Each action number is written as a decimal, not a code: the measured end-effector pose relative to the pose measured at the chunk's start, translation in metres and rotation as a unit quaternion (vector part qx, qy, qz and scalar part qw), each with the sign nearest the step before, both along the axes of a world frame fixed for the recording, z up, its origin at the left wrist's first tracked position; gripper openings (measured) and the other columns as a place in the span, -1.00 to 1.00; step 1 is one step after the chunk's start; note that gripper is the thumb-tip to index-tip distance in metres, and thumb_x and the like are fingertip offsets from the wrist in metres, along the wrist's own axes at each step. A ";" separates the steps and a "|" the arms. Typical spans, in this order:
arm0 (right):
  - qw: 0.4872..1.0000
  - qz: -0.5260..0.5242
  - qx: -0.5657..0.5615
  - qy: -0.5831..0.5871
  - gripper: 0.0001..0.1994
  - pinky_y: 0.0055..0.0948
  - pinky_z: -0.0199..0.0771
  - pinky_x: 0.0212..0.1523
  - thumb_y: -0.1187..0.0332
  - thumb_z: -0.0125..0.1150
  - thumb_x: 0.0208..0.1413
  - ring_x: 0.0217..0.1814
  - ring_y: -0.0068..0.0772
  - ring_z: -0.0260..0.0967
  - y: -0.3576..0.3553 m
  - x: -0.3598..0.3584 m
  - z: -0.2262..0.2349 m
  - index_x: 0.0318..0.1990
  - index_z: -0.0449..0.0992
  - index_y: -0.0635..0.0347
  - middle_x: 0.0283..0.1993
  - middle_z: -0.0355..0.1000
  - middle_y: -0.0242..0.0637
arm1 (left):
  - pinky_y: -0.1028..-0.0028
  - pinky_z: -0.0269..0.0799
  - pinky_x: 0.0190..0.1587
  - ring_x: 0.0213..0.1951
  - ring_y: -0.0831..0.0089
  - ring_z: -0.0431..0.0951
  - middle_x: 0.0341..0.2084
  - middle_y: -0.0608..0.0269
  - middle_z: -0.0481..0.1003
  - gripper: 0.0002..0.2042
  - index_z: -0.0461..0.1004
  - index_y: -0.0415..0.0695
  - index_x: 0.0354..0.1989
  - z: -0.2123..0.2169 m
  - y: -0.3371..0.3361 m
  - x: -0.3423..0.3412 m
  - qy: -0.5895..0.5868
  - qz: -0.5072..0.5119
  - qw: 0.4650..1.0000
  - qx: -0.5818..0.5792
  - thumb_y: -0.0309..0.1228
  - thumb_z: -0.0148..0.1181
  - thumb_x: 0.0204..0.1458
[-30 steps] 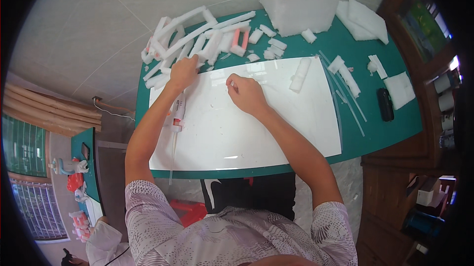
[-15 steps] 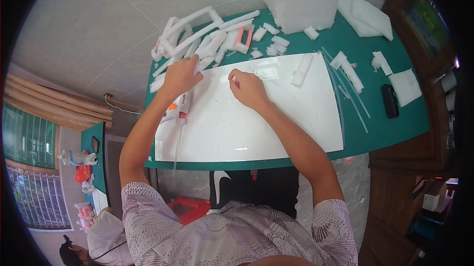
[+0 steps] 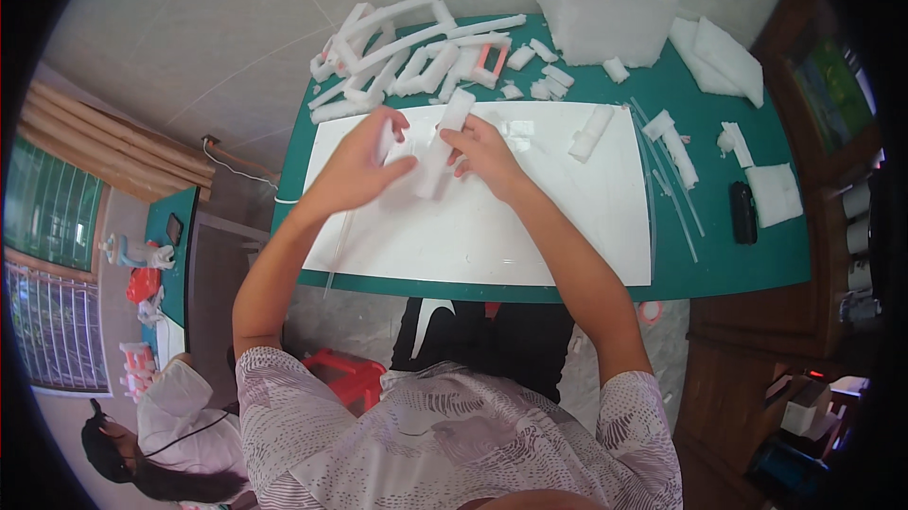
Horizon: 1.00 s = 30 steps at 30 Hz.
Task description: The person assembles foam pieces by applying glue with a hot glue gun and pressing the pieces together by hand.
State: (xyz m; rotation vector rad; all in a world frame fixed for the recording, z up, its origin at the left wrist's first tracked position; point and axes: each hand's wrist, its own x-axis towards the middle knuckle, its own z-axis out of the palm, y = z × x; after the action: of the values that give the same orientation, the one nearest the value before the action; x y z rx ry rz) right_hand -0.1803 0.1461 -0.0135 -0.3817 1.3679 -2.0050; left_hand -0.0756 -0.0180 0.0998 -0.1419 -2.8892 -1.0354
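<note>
- The green-topped table (image 3: pixel 747 264) spreads under everything, its near edge close to the person's body.
- The glossy white board (image 3: pixel 454 245) covers much of its middle.
- The white foam box (image 3: pixel 610 13) stands at the far side, beyond the board.
- A heap of foam frames (image 3: pixel 407 46), some touched with pink, crowds the far left, reaching up to the board's far edge.
- Two flat foam slabs (image 3: pixel 728 61) overlap at the far right.
- The left hand (image 3: pixel 364 165) is half curled over the board's left part, thumb and fingertips apart; something white shows inside the curl, and I cannot tell whether it is gripped.
- The right hand (image 3: pixel 487 155) pinches the white foam strip (image 3: pixel 435 158) by its right side, thumb on top.
- That strip is between the two hands, above the board, slanting with its far end to the right; it is straight, narrow and block-like, its near end slightly blurred.
</note>
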 end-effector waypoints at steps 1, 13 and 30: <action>0.980 -0.060 0.055 0.179 -0.69 -0.57 0.37 -0.42 0.18 0.24 0.15 -0.44 -0.55 0.38 -0.001 0.001 0.000 -0.15 0.48 0.26 -0.45 0.44 -0.39 | 0.49 0.37 -0.34 -0.35 0.60 0.36 -0.27 0.38 0.37 -0.69 0.33 -0.11 -0.11 0.002 -0.007 -0.003 -0.026 0.022 0.994 0.099 -0.52 0.23 -0.05; 0.964 -0.025 0.110 0.242 -0.68 -0.58 0.32 -0.55 0.22 0.31 0.13 -0.53 -0.62 0.29 0.005 0.005 0.010 -0.15 0.53 0.33 -0.54 0.38 -0.42 | 0.47 0.46 -0.23 -0.26 0.45 0.50 -0.29 0.18 0.45 -0.61 0.34 -0.25 -0.16 -0.056 -0.008 -0.064 -0.004 0.081 0.918 0.389 -0.32 0.41 -0.01; 0.955 -0.032 0.162 0.249 -0.72 -0.57 0.36 -0.53 0.22 0.30 0.10 -0.47 -0.56 0.37 0.007 -0.001 0.008 -0.22 0.55 0.30 -0.45 0.44 -0.35 | 0.47 0.46 -0.04 -0.07 0.43 0.54 -0.11 0.06 0.52 -0.54 0.21 -0.26 0.18 -0.058 -0.011 -0.065 0.004 -0.033 0.913 0.407 -0.48 0.20 0.13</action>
State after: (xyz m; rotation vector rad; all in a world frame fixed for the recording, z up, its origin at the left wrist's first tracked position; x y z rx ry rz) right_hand -0.1818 0.1533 -0.0052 -0.7305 2.0043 -1.7523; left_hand -0.1403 -0.0287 0.0415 -0.1855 -2.1980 -2.1133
